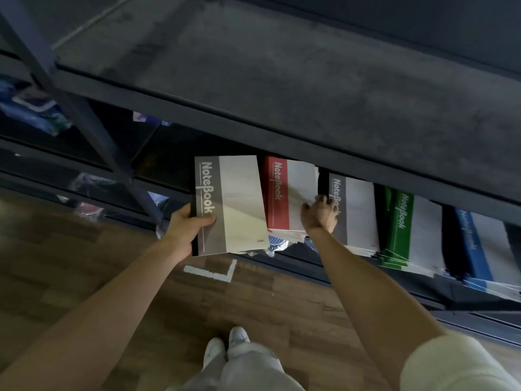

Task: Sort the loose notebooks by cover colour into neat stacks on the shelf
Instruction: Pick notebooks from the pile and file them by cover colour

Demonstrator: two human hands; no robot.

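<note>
My left hand (188, 229) grips a grey-spined notebook (231, 204) by its spine edge, holding it in front of the shelf. My right hand (320, 213) reaches onto the shelf with curled fingers at the gap between the red notebook stack (282, 193) and the grey notebook stack (356, 210); whether it grasps anything is unclear. To the right lie a green stack (400, 230) and a blue stack (476, 246).
A dark upper shelf board (282, 88) overhangs the stacks. A slanted metal upright (93, 131) stands at the left, with blurred packaged goods behind it. Wooden floor (84, 277) and my shoes lie below.
</note>
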